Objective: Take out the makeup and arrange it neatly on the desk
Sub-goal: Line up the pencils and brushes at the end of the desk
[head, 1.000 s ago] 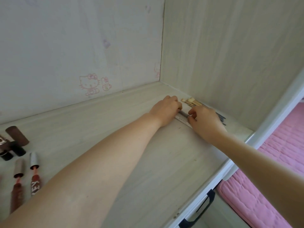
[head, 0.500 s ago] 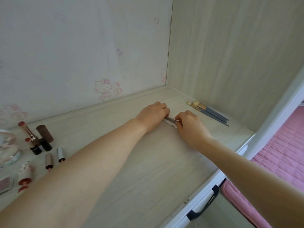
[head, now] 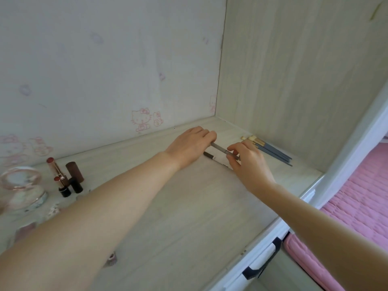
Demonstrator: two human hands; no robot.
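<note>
Both my hands hold one slim grey makeup pencil [head: 219,151] just above the pale wooden desk [head: 178,217]. My left hand [head: 190,147] grips its far end with curled fingers. My right hand [head: 246,162] pinches its near end. Under it lies a second pencil [head: 214,159], dark at one end and white along the body. A row of grey-handled makeup brushes [head: 269,151] lies to the right, close to the side panel. At far left stand open red lipsticks [head: 58,173] with dark caps [head: 74,171].
A round pink mirror compact [head: 20,185] sits at the left edge. The back wall [head: 105,70] carries pink cartoon stickers. The wooden side panel [head: 304,80] closes the right side. A pink quilted bed [head: 361,206] lies beyond the desk's white front edge, with a black handle [head: 262,263] below.
Both hands have moved left, away from the brushes, and lifted the grey pencil slightly off the desk. A second pencil now shows beneath it.
</note>
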